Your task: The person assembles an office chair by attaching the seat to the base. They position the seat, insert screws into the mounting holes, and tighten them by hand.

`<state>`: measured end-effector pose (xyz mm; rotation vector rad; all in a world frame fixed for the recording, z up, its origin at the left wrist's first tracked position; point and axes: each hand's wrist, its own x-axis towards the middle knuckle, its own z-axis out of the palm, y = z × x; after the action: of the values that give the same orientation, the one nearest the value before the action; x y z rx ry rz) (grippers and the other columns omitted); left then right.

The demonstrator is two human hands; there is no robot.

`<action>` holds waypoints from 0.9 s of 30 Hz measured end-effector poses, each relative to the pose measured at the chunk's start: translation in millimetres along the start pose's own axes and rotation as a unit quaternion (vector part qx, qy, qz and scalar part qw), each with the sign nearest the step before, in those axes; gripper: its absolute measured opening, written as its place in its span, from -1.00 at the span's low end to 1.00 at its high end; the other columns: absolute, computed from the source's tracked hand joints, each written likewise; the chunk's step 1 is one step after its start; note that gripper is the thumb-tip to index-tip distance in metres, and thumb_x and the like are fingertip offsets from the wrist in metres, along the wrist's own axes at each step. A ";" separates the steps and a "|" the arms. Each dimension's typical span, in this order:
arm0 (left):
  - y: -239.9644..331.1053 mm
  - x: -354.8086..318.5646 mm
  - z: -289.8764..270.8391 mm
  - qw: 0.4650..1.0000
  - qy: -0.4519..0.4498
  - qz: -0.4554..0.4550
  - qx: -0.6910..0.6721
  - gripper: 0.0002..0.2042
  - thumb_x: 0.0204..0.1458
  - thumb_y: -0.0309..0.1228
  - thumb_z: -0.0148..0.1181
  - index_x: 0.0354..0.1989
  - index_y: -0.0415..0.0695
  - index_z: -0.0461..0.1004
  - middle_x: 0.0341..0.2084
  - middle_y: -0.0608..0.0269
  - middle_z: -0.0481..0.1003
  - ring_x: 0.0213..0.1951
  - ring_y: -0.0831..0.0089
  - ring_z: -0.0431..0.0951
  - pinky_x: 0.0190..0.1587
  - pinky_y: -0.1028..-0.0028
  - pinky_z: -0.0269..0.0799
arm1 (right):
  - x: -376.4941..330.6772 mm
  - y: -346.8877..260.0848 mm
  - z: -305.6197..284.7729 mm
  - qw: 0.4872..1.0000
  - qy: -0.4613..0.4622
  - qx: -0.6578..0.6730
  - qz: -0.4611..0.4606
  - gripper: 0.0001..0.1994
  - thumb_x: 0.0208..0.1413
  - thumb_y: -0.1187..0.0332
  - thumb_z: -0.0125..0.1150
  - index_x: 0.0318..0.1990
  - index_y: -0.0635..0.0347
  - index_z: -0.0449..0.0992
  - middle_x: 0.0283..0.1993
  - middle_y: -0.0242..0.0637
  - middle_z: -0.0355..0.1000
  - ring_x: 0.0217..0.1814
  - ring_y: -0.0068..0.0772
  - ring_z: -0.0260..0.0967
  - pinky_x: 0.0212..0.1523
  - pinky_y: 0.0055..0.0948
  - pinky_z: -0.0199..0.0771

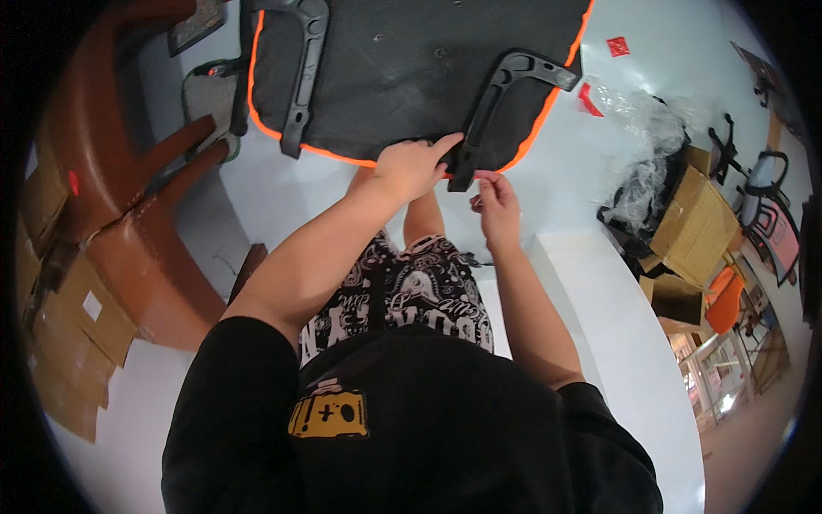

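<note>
A black seat cushion [385, 68] with orange edging lies with its underside up, in front of my legs. Two black plastic armrests cross that underside: a left armrest [302, 73] and a right armrest [486, 107]. My left hand [411, 169] is at the cushion's near edge, its fingers against the near end of the right armrest. Just right of that same end, my right hand [498, 210] is closed, thumb and forefinger pinched at the cushion's edge. Whatever is between those fingers is too small to make out.
Brown upholstered furniture [145, 265] stands at left beside flattened cardboard [86, 308]. Clear plastic wrap [642, 180] and an open cardboard box [695, 224] lie at right, with chair parts [771, 206] beyond. Red scraps [617, 46] are on the pale floor. A white ledge [591, 283] runs beside my right arm.
</note>
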<state>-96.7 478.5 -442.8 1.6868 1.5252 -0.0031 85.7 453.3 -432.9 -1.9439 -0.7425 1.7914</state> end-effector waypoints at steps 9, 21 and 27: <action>2.4 3.3 -14.3 0.993 -0.043 -0.045 -0.097 -0.62 0.06 -0.32 -0.05 0.10 0.16 0.24 -0.52 0.05 0.49 -0.37 0.15 0.51 -0.32 0.24 0.42 | 11.6 -16.2 -3.2 0.995 0.012 0.089 0.038 -0.80 0.06 0.56 -0.15 -0.21 0.23 0.40 -0.36 -0.40 0.34 -0.42 -0.60 0.31 -0.42 -0.60 0.33; -11.2 0.3 -17.3 0.582 -0.093 -0.220 -0.777 -0.57 0.10 -0.24 -0.10 0.13 -0.13 0.19 -0.06 0.09 0.37 -0.03 0.30 0.37 0.05 0.28 0.26 | 3.9 -42.3 28.2 0.961 -0.165 0.214 -0.052 -0.57 -0.02 0.66 -0.16 0.07 0.28 0.26 0.03 -0.26 0.29 0.10 -0.40 0.27 0.03 -0.50 0.31; -16.9 12.8 -32.0 0.699 -0.083 -0.276 -0.655 -0.72 0.05 -0.40 0.01 -0.04 -0.10 0.32 -0.29 0.29 0.44 -0.27 0.50 0.45 -0.26 0.52 0.43 | -11.9 -22.6 36.6 0.950 -0.168 0.228 -0.130 -0.56 -0.08 0.71 -0.15 0.05 0.32 0.27 0.04 -0.24 0.28 0.10 -0.44 0.27 0.07 -0.48 0.29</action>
<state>-123.6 505.6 -438.3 0.0575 1.2450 0.4869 46.3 461.2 -413.5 -1.2040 -0.5852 1.9356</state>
